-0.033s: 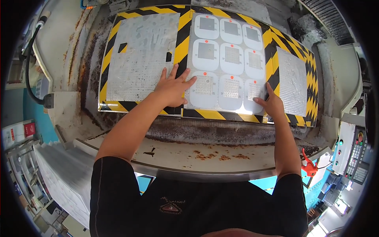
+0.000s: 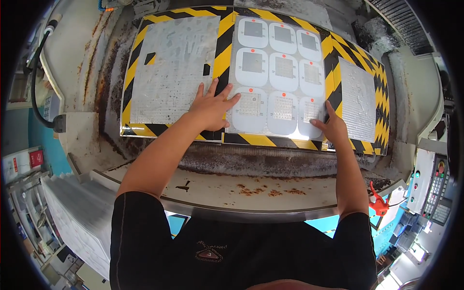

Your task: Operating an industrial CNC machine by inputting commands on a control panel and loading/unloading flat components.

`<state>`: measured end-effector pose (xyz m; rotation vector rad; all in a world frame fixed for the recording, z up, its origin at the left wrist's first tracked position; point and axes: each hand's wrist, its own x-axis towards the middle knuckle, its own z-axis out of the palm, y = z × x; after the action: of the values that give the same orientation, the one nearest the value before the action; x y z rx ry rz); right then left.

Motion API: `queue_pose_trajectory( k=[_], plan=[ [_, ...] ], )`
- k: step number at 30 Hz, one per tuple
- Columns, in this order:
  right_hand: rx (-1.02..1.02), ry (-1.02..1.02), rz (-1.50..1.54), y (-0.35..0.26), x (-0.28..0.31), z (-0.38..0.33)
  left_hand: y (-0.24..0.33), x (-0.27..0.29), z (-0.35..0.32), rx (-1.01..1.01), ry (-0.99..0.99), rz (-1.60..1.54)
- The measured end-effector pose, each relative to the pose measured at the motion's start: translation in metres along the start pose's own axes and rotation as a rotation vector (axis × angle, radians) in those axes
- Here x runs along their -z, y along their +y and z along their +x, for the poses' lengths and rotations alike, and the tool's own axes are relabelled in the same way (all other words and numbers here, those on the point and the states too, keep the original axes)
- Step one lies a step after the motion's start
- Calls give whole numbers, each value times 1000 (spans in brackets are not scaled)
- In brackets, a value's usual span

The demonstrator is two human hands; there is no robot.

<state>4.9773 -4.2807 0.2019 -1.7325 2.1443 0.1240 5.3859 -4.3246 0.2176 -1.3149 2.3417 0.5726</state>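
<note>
A clear sheet (image 2: 273, 92) printed with several pale rounded squares, each with a grey window and a red dot, lies flat on the middle section of a bed edged with black-and-yellow striped tape (image 2: 251, 140). My left hand (image 2: 211, 110) rests with fingers spread over the sheet's left edge and the tape beside it. At the sheet's lower right corner is my right hand (image 2: 334, 128), its thumb on the sheet and its index finger stretched along the right edge. Its other fingers are mostly hidden.
Bare grey panels flank the sheet, a left panel (image 2: 176, 72) and a right panel (image 2: 357, 101). A rusty machine ledge (image 2: 261, 191) runs in front of me. To the right are a red air gun (image 2: 379, 205) and a control panel (image 2: 435, 188); white sheets (image 2: 72, 212) are stacked at left.
</note>
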Motion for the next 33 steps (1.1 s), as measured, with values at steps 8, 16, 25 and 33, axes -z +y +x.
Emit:
queue_pose_trajectory(
  k=[8, 16, 25, 33],
  plan=[
    [-50, -34, 25, -7, 2, -4, 0, -3, -3, 3, -2, -3],
    [-22, 2, 1, 12, -9, -7, 7, -8, 2, -6, -18, 40],
    [3, 20, 31, 8, -12, 6, -2, -15, 8, 28, 69, 140],
    [-59, 49, -31, 20, -24, 0, 6, -21, 12, 18, 65, 168]
  ],
)
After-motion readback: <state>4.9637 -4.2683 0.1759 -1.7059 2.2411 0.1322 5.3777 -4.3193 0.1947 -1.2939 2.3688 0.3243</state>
